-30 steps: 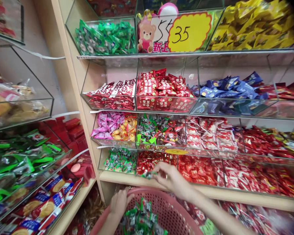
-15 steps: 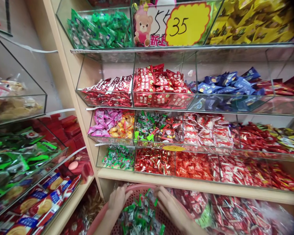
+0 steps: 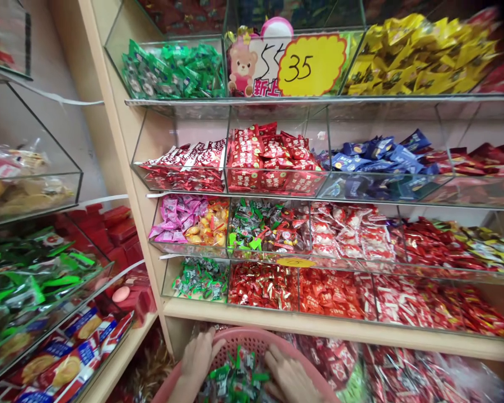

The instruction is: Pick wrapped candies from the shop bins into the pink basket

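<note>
resting both hands over a pink plastic basket point(image 3: 252, 338) of green-wrapped candies point(image 3: 235, 375) under a wooden shelf point(image 3: 319, 330). left hand point(image 3: 199, 358) has its fingers curled near the rim, right hand point(image 3: 289, 380) has its fingers spread on the pile; hard to tell, but neither seems to be gripping anything.

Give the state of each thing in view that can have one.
Left hand: against the basket's rim, nothing visibly held
Right hand: at the basket's right side, fingers spread, nothing visibly held
Basket: pink, holding loose sweets
Green sweets: wrapped, piled in the basket
Glass bin: on the lowest shelf, holding similar green-wrapped sweets
</note>
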### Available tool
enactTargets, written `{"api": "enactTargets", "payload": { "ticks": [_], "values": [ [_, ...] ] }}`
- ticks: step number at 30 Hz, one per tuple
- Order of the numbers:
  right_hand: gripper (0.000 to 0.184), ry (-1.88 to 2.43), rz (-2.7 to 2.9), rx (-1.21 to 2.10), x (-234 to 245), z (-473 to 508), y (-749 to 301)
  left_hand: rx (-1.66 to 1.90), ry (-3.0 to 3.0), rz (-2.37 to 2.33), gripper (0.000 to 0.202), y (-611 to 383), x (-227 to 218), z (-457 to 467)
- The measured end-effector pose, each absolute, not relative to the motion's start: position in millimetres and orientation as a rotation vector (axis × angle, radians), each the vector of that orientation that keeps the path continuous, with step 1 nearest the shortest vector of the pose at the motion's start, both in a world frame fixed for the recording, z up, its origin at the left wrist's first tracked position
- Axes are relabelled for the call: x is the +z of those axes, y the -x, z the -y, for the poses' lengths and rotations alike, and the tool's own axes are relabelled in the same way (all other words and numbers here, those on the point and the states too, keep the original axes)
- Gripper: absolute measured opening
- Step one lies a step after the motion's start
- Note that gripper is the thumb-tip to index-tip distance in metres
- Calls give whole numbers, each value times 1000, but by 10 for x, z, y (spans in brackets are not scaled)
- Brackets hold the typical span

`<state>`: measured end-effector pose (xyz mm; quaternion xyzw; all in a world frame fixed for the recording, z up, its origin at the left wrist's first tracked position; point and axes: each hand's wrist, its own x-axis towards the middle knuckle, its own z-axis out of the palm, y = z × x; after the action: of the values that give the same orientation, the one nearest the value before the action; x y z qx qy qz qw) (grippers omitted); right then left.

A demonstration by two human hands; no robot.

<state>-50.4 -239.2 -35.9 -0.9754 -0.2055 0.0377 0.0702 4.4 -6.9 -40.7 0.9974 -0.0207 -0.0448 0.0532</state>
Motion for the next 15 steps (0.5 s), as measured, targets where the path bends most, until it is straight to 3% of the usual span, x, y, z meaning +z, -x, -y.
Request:
{"api": "enactTargets", "payload": {
  "ticks": [4,8,15],
  "values": [
    [36,2919,688,165,-161,2320,477,-142,-3023,47,40,-38,-378,71],
    [21,2763,780,-322,492,2349,357,-152,-2991,38,38,-46,-380,70],
    [23,2767,844,-995,2035,2526,-294,-205,-2989,21,44,-52,-399,72]
  ]
}}
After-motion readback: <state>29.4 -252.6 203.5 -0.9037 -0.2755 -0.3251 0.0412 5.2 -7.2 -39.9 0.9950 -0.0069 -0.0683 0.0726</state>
